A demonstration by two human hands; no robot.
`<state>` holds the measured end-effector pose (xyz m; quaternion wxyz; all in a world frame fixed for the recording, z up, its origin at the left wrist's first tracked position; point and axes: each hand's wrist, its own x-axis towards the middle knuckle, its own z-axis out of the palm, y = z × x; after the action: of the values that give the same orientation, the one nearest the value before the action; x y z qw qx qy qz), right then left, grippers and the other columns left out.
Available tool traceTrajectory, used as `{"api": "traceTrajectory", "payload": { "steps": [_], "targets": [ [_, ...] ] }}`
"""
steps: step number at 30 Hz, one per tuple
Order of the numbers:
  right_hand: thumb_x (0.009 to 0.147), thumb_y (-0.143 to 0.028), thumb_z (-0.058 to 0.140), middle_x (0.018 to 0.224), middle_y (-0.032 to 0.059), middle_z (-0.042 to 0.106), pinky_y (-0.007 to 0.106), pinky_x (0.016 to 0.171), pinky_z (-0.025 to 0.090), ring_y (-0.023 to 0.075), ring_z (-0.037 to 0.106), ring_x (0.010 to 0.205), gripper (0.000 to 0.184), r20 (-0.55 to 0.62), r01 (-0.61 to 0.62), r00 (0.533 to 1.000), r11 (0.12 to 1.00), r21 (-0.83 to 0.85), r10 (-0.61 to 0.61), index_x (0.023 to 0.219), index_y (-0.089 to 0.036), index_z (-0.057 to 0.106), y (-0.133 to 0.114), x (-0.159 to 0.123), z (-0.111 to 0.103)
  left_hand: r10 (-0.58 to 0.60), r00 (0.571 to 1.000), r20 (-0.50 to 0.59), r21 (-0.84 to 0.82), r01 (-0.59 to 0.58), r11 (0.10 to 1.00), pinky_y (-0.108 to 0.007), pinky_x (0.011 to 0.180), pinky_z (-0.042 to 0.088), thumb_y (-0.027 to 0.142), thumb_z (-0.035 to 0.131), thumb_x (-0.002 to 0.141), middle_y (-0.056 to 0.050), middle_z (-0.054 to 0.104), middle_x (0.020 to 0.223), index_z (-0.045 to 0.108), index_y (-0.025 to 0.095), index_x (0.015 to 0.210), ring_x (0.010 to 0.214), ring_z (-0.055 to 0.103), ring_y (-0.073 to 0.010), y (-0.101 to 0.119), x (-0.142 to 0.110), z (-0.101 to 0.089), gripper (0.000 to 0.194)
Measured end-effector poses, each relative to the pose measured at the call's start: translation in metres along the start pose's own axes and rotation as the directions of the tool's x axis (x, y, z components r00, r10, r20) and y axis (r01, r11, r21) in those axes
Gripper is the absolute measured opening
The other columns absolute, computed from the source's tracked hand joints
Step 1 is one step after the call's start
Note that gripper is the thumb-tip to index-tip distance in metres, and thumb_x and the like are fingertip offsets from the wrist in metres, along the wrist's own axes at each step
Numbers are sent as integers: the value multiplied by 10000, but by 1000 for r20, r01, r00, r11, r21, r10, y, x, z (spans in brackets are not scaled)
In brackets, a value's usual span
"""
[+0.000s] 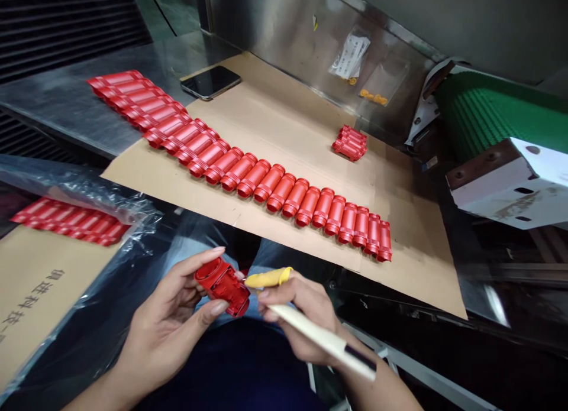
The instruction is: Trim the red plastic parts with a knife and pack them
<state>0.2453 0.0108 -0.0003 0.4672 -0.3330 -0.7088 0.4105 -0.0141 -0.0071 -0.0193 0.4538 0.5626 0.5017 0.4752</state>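
A red plastic tube-shaped part (222,284) with an open ring end and cut-outs along its side is held tilted in my left hand (173,316), between thumb and fingers. My right hand (302,310) is closed around a slim tool with a flat cream handle (317,333) and a dark band near its end. The tool's thin tip meets or nearly meets the right side of the red part; whether it touches, I cannot tell. A yellow finger cot (268,278) covers my right index finger.
A long row of similar red parts (252,177) runs across the cardboard sheet (284,115). A small red cluster (350,142) lies farther back, and a phone (211,82) at back left. More red parts (71,220) lie in a plastic-lined box. A green conveyor belt (506,115) stands right.
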Motion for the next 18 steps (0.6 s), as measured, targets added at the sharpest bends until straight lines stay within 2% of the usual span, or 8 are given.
{"api": "traceTrajectory", "payload": {
  "steps": [2, 4, 7, 10, 12, 14, 16, 18],
  "targets": [
    [1122, -415, 819, 930, 46, 863, 321, 739, 715, 192, 839, 758, 203, -10, -241, 965, 908, 344, 260, 1140, -225, 750, 3, -4, 2, -2, 1000, 0, 0, 2, 1000, -434, 953, 806, 218, 815, 1023, -29, 917, 1315, 712, 496, 1603, 1010, 934, -331, -2, -1, -1, 651],
    [1062, -535, 880, 787, 17, 822, 285, 587, 661, 166, 764, 566, 361, 117, -367, 917, 694, 620, 381, 1032, -226, 695, 6, -6, 1, -9, 999, 33, -15, 10, 1000, -431, 965, 804, 203, 820, 1014, -11, 922, 1296, 692, 531, 1605, 1037, 932, -324, -3, -1, -1, 688],
    [1045, -612, 860, 547, -52, 688, 216, 473, 570, 124, 648, 401, 514, 261, -281, 959, 469, 837, 108, 792, -254, 592, 6, -6, -9, -80, 997, 1, -55, 80, 995, -445, 959, 803, 271, 814, 1034, -3, 921, 1303, 688, 539, 1573, 1078, 925, -321, 2, -3, 4, 615],
    [1104, -678, 710, 575, -5, 728, 214, 529, 600, 121, 719, 478, 648, 273, -161, 955, 573, 804, -114, 630, -246, 615, -1, -1, -25, -168, 982, -86, -109, 158, 981, -478, 932, 798, 372, 822, 1046, -30, 914, 1312, 711, 482, 1503, 1074, 915, -326, 9, -4, 9, 482],
    [1155, -654, 640, 755, 74, 827, 285, 662, 673, 162, 806, 661, 681, 218, -187, 974, 785, 591, 68, 631, -223, 696, -4, 3, -31, -193, 979, -68, -170, 180, 969, -441, 881, 792, 373, 847, 1045, -57, 925, 1269, 700, 424, 1478, 1050, 917, -323, 12, -3, 10, 460],
    [1177, -602, 651, 828, 96, 833, 316, 735, 673, 174, 789, 741, 609, 51, -295, 954, 890, 346, 296, 745, -195, 785, -3, 3, -26, -241, 970, -15, -259, 229, 938, -414, 850, 783, 387, 866, 1040, -102, 929, 1249, 688, 379, 1461, 1040, 918, -340, 11, -2, 11, 456],
    [1157, -643, 685, 710, 22, 738, 253, 613, 574, 124, 659, 597, 530, 17, -416, 900, 848, 330, 435, 950, -181, 840, 2, -1, -12, -301, 952, 56, -318, 302, 899, -439, 841, 785, 453, 889, 1009, -145, 920, 1278, 708, 372, 1420, 1079, 911, -391, 10, 2, 13, 455],
    [1061, -751, 771, 596, -74, 584, 203, 458, 399, 73, 461, 430, 577, 216, -544, 828, 649, 532, 517, 1077, -176, 822, 10, -8, 1, -275, 952, 135, -269, 303, 914, -465, 837, 792, 474, 925, 957, -149, 908, 1315, 775, 395, 1331, 1132, 900, -434, 9, 9, 19, 411]
  ]
}}
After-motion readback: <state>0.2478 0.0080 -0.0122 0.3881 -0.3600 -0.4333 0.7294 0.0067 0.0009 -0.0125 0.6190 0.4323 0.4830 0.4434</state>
